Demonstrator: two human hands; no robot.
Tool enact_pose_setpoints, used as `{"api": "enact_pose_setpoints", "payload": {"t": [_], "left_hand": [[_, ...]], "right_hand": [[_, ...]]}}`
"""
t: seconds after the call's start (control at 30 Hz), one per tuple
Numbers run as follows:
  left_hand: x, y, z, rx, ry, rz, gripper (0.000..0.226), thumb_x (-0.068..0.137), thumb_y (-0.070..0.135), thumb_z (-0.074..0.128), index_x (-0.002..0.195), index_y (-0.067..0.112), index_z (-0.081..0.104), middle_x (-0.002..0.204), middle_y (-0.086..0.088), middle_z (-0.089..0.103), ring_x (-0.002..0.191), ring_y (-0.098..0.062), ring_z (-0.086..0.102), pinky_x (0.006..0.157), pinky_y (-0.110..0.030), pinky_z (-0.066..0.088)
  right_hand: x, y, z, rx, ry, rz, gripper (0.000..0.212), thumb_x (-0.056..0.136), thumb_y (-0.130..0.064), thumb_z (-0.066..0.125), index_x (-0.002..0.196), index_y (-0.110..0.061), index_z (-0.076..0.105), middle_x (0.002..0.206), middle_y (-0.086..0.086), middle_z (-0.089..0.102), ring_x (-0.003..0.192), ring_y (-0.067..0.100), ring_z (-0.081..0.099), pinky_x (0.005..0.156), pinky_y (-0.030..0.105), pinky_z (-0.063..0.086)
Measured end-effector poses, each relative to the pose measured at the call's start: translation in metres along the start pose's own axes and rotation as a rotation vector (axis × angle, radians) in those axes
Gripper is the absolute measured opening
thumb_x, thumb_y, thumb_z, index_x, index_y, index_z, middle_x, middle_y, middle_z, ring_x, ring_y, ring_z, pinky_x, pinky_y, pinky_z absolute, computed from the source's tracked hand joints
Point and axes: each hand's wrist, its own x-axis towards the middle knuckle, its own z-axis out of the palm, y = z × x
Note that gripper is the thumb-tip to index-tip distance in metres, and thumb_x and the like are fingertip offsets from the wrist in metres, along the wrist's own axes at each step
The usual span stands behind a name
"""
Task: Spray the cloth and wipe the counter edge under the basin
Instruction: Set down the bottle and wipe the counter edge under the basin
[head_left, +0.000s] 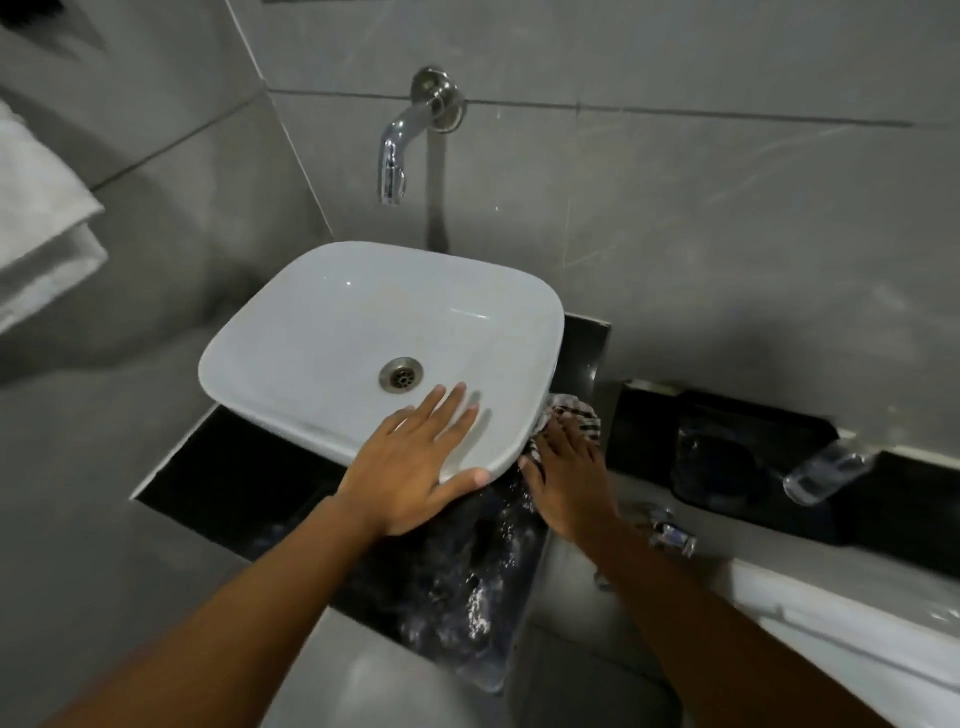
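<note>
A white basin (332, 332) sits on a black stone counter (457, 582). My left hand (415, 462) lies flat on the basin's near right rim, fingers spread, thumb hooked over the edge. My right hand (563, 478) presses a striped cloth (574, 410) onto the counter just under the basin's right side. Part of the cloth is tucked beneath the rim. A clear bottle (823, 467) lies tilted on the black shelf to the right; I cannot tell whether it is the sprayer.
A chrome wall tap (400, 150) juts out above the basin. White folded towels (36, 228) hang at the left. A dark tray (737, 447) rests on the right shelf. A metal fitting (670, 530) sits near my right wrist. Grey tiled walls close in behind.
</note>
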Motion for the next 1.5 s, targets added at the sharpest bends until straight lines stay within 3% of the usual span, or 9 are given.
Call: {"api": "enact_pose_setpoints", "payload": {"t": [0.1,0.3,0.4,0.57,0.7,0.9,1.13,1.3,1.5], "left_hand": [[-0.002,-0.003,0.002,0.002,0.009,0.015,0.075,0.092,0.071,0.006,0.155,0.030,0.004,0.165,0.004,-0.001,0.151,-0.014,-0.003,0.121,-0.041,0.016],[-0.007,0.000,0.003,-0.021,0.031,0.012,0.077,0.092,0.070,0.000,0.155,0.027,0.007,0.165,0.005,0.000,0.150,-0.014,-0.007,0.122,-0.042,0.008],[-0.006,-0.001,0.004,-0.020,0.033,0.027,0.077,0.093,0.070,0.000,0.155,0.027,0.007,0.165,0.004,0.000,0.150,-0.015,-0.007,0.122,-0.043,0.008],[-0.004,-0.003,0.011,-0.002,0.096,0.032,0.075,0.094,0.068,0.003,0.155,0.026,0.014,0.165,0.004,0.006,0.151,-0.017,-0.001,0.121,-0.044,0.014],[-0.001,-0.005,0.015,0.019,0.122,0.036,0.077,0.092,0.069,0.000,0.154,0.026,0.013,0.165,0.004,0.007,0.151,-0.019,0.001,0.120,-0.045,0.016],[-0.002,-0.003,0.013,0.003,0.119,0.044,0.076,0.093,0.067,0.004,0.154,0.024,0.014,0.165,0.002,0.009,0.151,-0.020,0.002,0.119,-0.045,0.017],[-0.003,-0.004,0.016,0.007,0.140,0.060,0.073,0.095,0.065,0.006,0.154,0.023,0.017,0.164,0.002,0.014,0.151,-0.020,0.004,0.119,-0.046,0.020],[-0.002,-0.004,0.015,0.005,0.154,0.047,0.074,0.094,0.065,0.007,0.154,0.023,0.019,0.164,0.004,0.016,0.151,-0.020,0.005,0.118,-0.045,0.020],[0.001,-0.007,0.015,-0.037,0.141,0.029,0.076,0.093,0.069,0.012,0.153,0.023,0.019,0.163,0.004,0.018,0.151,-0.022,0.009,0.116,-0.048,0.026]], "right_hand": [[-0.062,-0.036,0.008,-0.013,-0.046,-0.072,0.058,0.099,-0.042,0.038,0.153,-0.020,0.031,0.163,0.007,0.024,0.152,0.029,0.015,0.120,0.045,0.023],[-0.172,-0.090,0.030,-0.101,-0.124,-0.195,0.054,0.081,-0.043,0.048,0.127,-0.021,0.067,0.140,0.003,0.060,0.128,0.027,0.058,0.095,0.041,0.054],[-0.155,-0.079,0.026,-0.156,-0.101,-0.177,0.055,0.085,-0.039,0.045,0.135,-0.020,0.059,0.148,0.006,0.051,0.135,0.030,0.050,0.100,0.044,0.050],[-0.050,-0.035,0.018,-0.077,-0.048,0.032,0.062,0.100,-0.027,0.042,0.156,-0.021,0.018,0.166,0.005,0.010,0.152,0.032,0.005,0.121,0.050,0.019],[-0.002,-0.017,0.005,-0.087,-0.012,0.033,0.065,0.095,-0.022,0.049,0.155,-0.020,0.023,0.165,0.004,0.019,0.150,0.032,0.016,0.115,0.051,0.031],[-0.083,-0.071,0.023,-0.091,-0.027,0.042,0.061,0.096,-0.027,0.044,0.154,-0.018,0.027,0.165,0.006,0.017,0.152,0.030,0.012,0.122,0.047,0.018],[-0.177,-0.100,0.039,-0.070,-0.055,-0.121,0.061,0.066,-0.028,0.065,0.127,-0.021,0.067,0.142,0.002,0.059,0.128,0.027,0.057,0.095,0.038,0.053],[-0.061,-0.051,0.010,-0.041,0.014,0.053,0.065,0.086,-0.009,0.057,0.149,-0.015,0.040,0.160,0.010,0.032,0.147,0.036,0.026,0.112,0.050,0.036],[-0.005,-0.036,-0.004,-0.041,0.023,0.135,0.063,0.087,-0.011,0.052,0.148,-0.013,0.039,0.159,0.008,0.034,0.144,0.033,0.029,0.115,0.045,0.030]]}}
